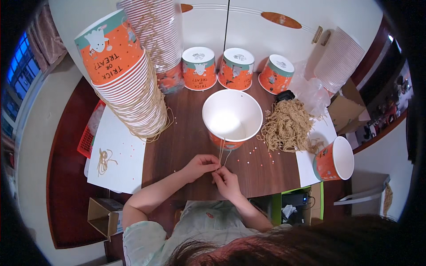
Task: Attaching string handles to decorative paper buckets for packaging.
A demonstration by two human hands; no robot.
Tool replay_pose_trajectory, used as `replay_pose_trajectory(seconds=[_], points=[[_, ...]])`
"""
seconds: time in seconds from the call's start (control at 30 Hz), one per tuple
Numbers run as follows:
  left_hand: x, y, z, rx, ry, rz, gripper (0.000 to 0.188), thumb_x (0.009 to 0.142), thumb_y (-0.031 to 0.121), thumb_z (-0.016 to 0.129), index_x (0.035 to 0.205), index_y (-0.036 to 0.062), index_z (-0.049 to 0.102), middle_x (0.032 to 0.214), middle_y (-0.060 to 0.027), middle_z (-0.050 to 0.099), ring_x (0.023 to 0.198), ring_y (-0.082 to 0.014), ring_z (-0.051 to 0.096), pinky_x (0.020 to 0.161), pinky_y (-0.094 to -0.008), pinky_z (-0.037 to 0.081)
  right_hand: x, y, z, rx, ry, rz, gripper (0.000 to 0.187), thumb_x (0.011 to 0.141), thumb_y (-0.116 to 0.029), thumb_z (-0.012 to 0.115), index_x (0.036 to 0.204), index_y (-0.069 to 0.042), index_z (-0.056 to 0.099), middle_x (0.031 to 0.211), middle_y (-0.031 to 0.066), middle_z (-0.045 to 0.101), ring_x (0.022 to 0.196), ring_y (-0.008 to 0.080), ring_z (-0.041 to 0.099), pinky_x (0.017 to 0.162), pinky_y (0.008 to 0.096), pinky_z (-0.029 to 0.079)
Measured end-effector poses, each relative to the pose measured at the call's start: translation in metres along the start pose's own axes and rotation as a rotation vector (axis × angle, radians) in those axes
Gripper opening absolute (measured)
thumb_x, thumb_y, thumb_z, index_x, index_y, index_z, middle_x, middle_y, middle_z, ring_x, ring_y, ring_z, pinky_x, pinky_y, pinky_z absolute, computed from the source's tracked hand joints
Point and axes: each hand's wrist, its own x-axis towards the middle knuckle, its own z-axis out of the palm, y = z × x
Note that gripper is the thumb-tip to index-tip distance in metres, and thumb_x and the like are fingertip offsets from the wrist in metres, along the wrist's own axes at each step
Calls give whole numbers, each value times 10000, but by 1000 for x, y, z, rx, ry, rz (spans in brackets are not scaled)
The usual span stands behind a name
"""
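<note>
A large paper bucket (212, 111) with a white inside and an orange outer wall stands upright, open end up, at the middle of the table. Tan cord (221, 150) hangs from the near side of its rim. My left hand (200, 168), just in front of the bucket, pinches the cord's lower part. Close against it, my right hand (227, 182) has its fingertips pressed together at the cord's end. A second strand runs down beside the first to my fingers. Whatever knot or tip lies between the fingertips is too small to make out.
A tall stack of nested buckets (128, 95) with cords leans at the left. Several upturned buckets (199, 68) line the back. A heap of tan cord (287, 126) lies right, near a bucket on its side (326, 162). Loose cords (105, 162) rest on white paper at left.
</note>
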Motion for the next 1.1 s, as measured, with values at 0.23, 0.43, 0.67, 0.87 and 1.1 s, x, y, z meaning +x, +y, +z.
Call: replay_pose_trajectory(seconds=[0.23, 0.43, 0.67, 0.87, 1.1], points=[[-1, -2, -2, -89, -28, 16, 111, 824, 102, 557, 909, 33, 570, 857, 1, 578, 780, -68, 519, 700, -208, 415, -9, -6, 4, -266, -31, -107, 50, 801, -59, 538, 770, -21, 532, 594, 89, 543, 510, 144, 545, 476, 268, 429], [-8, 4, -8, -163, -4, 73, 117, 843, 126, 528, 906, 36, 569, 865, -12, 575, 769, -72, 505, 699, -214, 405, -35, -35, 8, -476, -367, -230, 89, 776, -161, 512, 786, -74, 494, 620, 137, 553, 592, 317, 566, 489, 415, 435], [-14, 10, 0, -248, -29, 110, 116, 840, 116, 527, 906, 28, 562, 852, -26, 565, 723, -79, 487, 683, -220, 402, -45, -36, 9, -692, -606, -266, 102, 706, -122, 521, 774, -48, 505, 612, 135, 563, 580, 306, 578, 495, 413, 449], [-20, 12, 5, -260, 42, 34, 101, 842, 113, 528, 893, 32, 560, 801, -30, 567, 675, -74, 483, 632, -201, 401, -43, -36, 9, -761, -848, -280, 136, 664, -118, 519, 778, -45, 530, 646, 146, 587, 607, 316, 598, 521, 423, 471], [-18, 12, 7, -287, -5, 46, 93, 843, 133, 537, 866, 47, 561, 782, -20, 561, 668, -70, 481, 618, -189, 393, -36, -45, 5, -848, -1009, -249, 144, 679, -144, 521, 791, -53, 529, 667, 154, 594, 627, 325, 601, 548, 443, 467]])
